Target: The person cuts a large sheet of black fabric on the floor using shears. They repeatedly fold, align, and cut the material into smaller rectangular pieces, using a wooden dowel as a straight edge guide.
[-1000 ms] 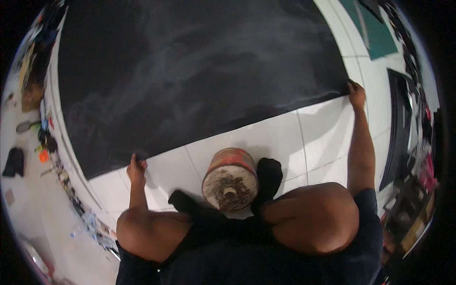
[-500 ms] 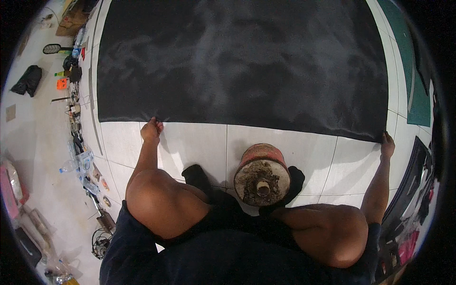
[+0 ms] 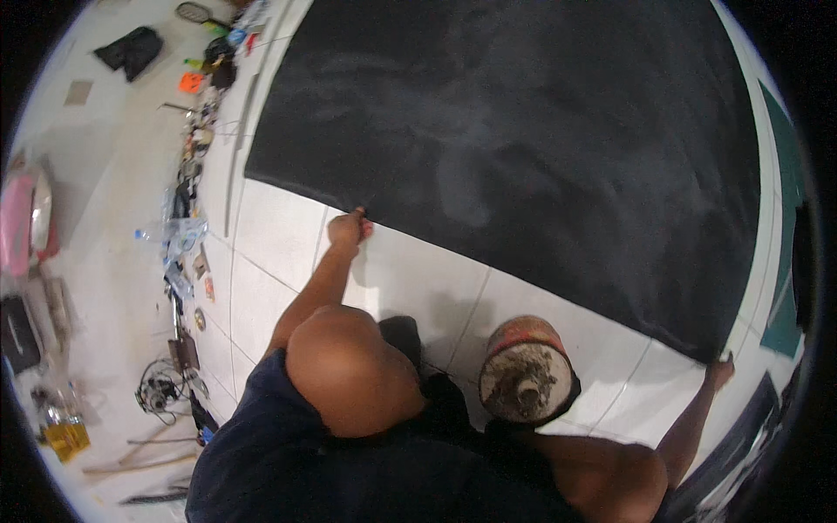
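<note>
A large black sheet, fabric-like with a faint sheen [image 3: 523, 157], lies spread over the tiled floor. At its near edge, some way in from the left corner, my left hand [image 3: 349, 228] is closed in a pinch on the border. My right arm stretches out to the near right corner, where my right hand [image 3: 719, 371] has its fingers closed at the sheet's tip. Between my legs stands a reddish round drum-like object [image 3: 529, 381], its dirt-crusted top face showing a short round stub in the middle.
Left of the sheet runs a row of clutter: a plastic bottle [image 3: 157, 234], an orange item [image 3: 191, 83] and a coil of dark wire [image 3: 161, 390]. Beyond it are a black bag [image 3: 131, 52] and a pink object [image 3: 16, 222]. A green mat [image 3: 780, 322] lies at right.
My view has turned, so the sheet's near edge now slants down to the right and more left-hand clutter shows. Both hands stay at the same places along the edge.
</note>
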Motion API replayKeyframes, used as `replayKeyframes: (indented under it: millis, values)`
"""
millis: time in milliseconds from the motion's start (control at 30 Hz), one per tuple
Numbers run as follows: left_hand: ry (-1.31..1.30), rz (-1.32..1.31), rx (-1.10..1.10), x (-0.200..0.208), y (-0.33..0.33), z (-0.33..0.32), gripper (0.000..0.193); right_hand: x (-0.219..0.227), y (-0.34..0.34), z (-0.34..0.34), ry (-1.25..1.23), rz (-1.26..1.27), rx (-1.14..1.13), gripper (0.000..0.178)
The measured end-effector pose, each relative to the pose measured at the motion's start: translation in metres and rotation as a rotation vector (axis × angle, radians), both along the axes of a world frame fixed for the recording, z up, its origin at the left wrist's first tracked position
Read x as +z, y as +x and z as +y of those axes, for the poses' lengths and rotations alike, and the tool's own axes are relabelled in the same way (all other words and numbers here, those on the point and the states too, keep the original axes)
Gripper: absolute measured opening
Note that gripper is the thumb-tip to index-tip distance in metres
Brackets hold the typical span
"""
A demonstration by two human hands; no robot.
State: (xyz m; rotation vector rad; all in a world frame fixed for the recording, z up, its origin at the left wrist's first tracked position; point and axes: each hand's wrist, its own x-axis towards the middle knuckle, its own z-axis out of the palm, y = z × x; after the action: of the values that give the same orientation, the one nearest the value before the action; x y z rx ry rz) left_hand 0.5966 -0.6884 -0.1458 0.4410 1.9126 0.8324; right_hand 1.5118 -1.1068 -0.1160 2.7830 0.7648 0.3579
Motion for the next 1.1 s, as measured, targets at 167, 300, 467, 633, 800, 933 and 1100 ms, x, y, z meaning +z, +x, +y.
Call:
replayKeyframes:
  millis: [167,300,467,633,800,933,1100]
  values:
    - [0.022,0.04,0.007,0.032,-0.022,-0.011,0.022,0.065,-0.296,0.156,0.599,1.065,0.487,0.03]
    - [-0.039,0.226,-0.192,0.022,-0.039,-0.011,0.044,0.162,-0.475,0.193,-0.09,1.138,1.587,0.049]
    - [-0.147,0.809,-0.445,0.057,0.016,0.003,0.085,0.149,-0.478,0.179,-0.152,0.953,1.855,0.038]
    - [0.091,1.003,-0.807,0.045,-0.037,0.005,0.073,0.154,-0.484,0.193,0.139,1.04,1.628,0.027]
    - [0.015,0.9,-0.883,0.048,-0.031,0.016,0.072,0.171,-0.476,0.227,0.439,0.879,1.313,0.028]
    - [0.032,0.911,-0.913,0.045,-0.046,0.009,0.076,0.158,-0.469,0.259,0.489,0.751,1.203,0.03]
    - [-0.185,1.011,-1.004,0.067,-0.027,0.024,0.081,0.145,-0.456,0.288,0.367,0.788,1.011,0.038]
